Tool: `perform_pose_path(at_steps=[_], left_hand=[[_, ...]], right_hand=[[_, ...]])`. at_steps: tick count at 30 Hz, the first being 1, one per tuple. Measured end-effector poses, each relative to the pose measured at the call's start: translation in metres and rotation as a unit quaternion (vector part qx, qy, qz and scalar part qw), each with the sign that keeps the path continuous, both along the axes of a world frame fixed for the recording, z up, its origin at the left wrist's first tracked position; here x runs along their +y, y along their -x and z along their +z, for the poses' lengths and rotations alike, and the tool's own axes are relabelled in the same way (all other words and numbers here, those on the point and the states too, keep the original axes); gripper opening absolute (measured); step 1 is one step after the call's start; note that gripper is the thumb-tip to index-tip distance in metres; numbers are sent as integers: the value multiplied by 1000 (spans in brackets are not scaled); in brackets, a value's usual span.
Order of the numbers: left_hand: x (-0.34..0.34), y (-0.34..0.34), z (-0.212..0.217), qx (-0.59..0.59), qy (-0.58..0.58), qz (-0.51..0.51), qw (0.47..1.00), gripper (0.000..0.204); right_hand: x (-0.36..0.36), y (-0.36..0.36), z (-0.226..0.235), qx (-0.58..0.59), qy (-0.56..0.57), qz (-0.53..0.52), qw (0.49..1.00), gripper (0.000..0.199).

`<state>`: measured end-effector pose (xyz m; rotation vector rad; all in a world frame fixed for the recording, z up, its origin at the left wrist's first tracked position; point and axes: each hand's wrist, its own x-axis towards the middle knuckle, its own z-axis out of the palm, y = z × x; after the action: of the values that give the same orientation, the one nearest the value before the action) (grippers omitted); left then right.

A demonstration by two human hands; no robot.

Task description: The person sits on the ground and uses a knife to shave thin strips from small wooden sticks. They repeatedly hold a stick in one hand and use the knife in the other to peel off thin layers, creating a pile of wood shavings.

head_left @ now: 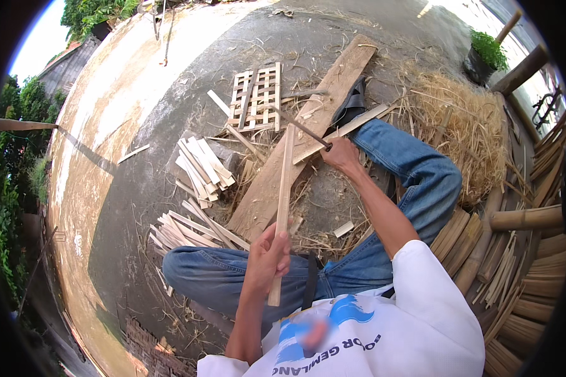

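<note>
My left hand (267,257) is closed around a flat pale bamboo strip (285,179), which stands out lengthwise in front of me. My right hand (341,155) grips a long, thin dark tool (303,127); its narrow shaft points forward and left, crossing near the strip's far end. I cannot tell its exact kind. Beneath both lies a long worn wooden plank (258,204), running from my lap to the far right. A shorter pale piece of wood (365,117) rests across it, beside my right hand.
Split bamboo strips (201,164) are heaped at the left, with another bundle (182,231) by my left knee. A woven bamboo lattice (256,97) lies ahead. Straw-like shavings (462,138) pile up at the right. Bamboo poles (525,218) stand close on my right.
</note>
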<state>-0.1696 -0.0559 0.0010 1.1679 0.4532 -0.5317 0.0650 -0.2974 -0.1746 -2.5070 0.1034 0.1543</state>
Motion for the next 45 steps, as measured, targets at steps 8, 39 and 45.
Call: perform_pose_path(at_steps=[8,39,45], left_hand=[[-3,-31,-43,-65,-67,-23,995,44],[14,-136,-97,-235,-63,267,932,20],[58,-130,-39,-275,-70,325,902,41]], right_hand=[[8,-2,90,109,-514,-35,850,47],[101,108,38,91,-493,-40,864,41],[126,72,10,99,-465,-1,879,42]])
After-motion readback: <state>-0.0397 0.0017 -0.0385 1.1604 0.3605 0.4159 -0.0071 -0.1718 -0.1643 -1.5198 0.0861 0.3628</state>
